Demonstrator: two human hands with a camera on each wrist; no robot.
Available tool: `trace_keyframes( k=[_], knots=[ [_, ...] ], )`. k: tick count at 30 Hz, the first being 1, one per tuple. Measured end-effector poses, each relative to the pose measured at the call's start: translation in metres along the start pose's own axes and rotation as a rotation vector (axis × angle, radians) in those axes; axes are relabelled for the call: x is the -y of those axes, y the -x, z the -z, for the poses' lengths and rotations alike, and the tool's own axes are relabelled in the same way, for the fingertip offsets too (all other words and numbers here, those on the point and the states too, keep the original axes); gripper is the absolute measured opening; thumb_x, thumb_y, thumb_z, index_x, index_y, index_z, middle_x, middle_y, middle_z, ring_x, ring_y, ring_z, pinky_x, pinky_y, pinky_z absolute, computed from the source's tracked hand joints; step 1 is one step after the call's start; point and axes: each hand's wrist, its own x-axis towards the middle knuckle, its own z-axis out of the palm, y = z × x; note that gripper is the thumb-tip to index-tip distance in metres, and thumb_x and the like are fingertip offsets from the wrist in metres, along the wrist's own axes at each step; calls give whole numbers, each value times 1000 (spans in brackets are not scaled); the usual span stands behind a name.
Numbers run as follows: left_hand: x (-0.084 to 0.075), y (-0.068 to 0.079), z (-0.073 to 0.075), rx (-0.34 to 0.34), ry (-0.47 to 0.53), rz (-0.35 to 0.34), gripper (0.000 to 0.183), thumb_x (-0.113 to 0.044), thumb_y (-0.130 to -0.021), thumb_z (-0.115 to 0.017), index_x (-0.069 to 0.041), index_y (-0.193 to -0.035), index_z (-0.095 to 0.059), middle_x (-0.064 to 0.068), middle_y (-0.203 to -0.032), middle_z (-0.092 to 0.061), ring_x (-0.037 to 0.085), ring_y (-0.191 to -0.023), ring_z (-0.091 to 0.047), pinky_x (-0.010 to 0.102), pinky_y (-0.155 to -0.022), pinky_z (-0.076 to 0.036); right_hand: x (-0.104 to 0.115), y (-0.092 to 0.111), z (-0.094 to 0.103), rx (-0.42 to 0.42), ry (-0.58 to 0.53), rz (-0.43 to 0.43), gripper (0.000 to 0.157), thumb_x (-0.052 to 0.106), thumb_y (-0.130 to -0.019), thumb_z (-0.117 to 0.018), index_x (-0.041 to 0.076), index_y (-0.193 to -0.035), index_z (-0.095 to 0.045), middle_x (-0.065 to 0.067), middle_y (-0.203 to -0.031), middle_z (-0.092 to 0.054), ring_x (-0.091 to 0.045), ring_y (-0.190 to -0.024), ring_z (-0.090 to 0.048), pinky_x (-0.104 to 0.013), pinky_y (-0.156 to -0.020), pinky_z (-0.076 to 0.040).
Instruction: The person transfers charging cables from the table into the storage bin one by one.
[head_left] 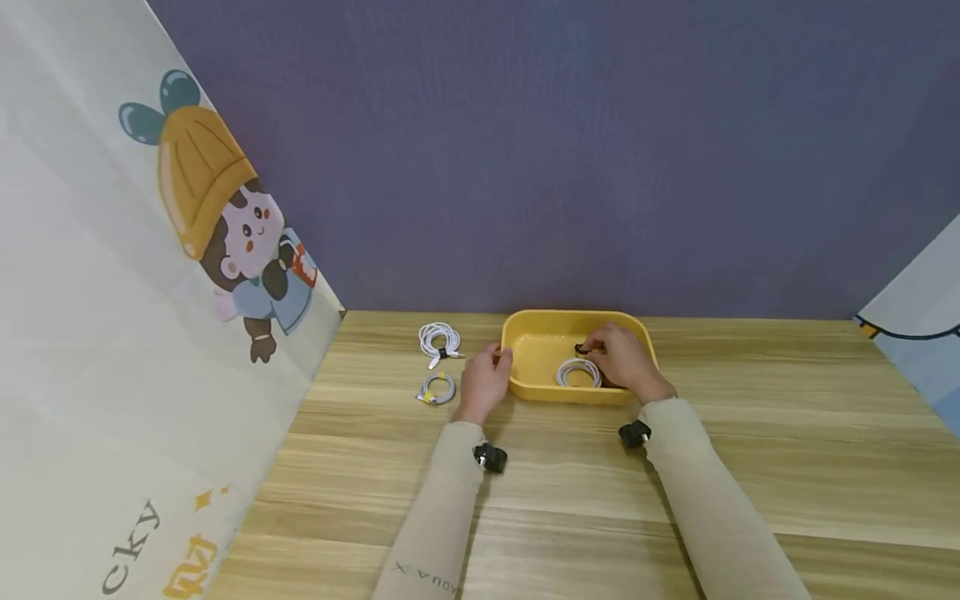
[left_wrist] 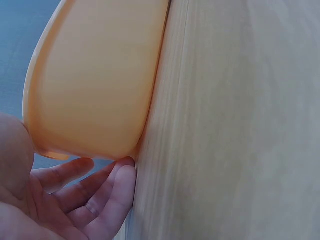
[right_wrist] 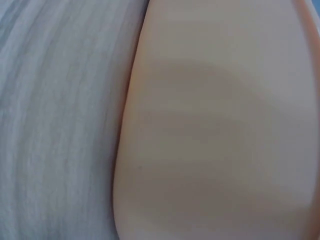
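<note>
The desk (head_left: 570, 517) has a wood-grained surface with long, pale stripes. Behind it stands a blue-purple wall (head_left: 525, 150). At the left is a white wall (head_left: 67, 292) with a cartoon figure (head_left: 240, 233) and, lower, some printed letters (head_left: 135, 542).

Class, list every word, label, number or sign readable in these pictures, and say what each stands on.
"cky": grey letters on the white printed wall.
Orange character beside it, same wall: too unclear to read surely.
"X", beside letters too small and skewed to read: beige fabric left sleeve.
No readable text on the yellow rectangular plastic box.
</note>
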Motion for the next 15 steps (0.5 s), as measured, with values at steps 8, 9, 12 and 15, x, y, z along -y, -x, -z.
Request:
trace_keyframes(
  k=[8, 9, 12, 15],
  knots=[
    [-1, 1, 3, 0, 7, -5, 40, -34, -106, -51, -9, -134, -66, 10, -107, -77, 31, -96, -72, 47, -87, -55, 4, 1, 1, 5, 14, -8, 9, 2, -90, -71, 2, -96, -77, -17, -97, -67, -32, -89, -64, -48, -81, -52],
    [-1, 2, 4, 1, 8, -6, 40, -34, -106, -51, -9, -134, -66, 10, -107, -77, 31, -95, -72, 47, -87, -55, 4, 1, 1, 7, 16, -8, 10, 1, -90, -70, 1, -97, -77, -17, -98, -67, -33, -89, -64, -49, -81, -52],
    [-1, 2, 4, 7, 9, -4, 40, -34, -106, -50, -10, -134, -66, 10, -107, -77, 30, -95, -72, 46, -86, -55, 5, 2, 1, 14, 24, -14, 11, -1, -90, -69, 0, -97, -77, -18, -99, -68, -33, -91, -65, -49, -82, -53],
    [-2, 2, 4, 11, 12, -5, 41, -35, -106, -50, -10, -134, -66, 10, -109, -77, 30, -96, -72, 46, -87, -56, 6, 2, 2, 27, 21, -30, 11, -1, -91, -68, -1, -98, -76, -19, -99, -68, -33, -91, -66, -49, -83, -54]
  ],
)
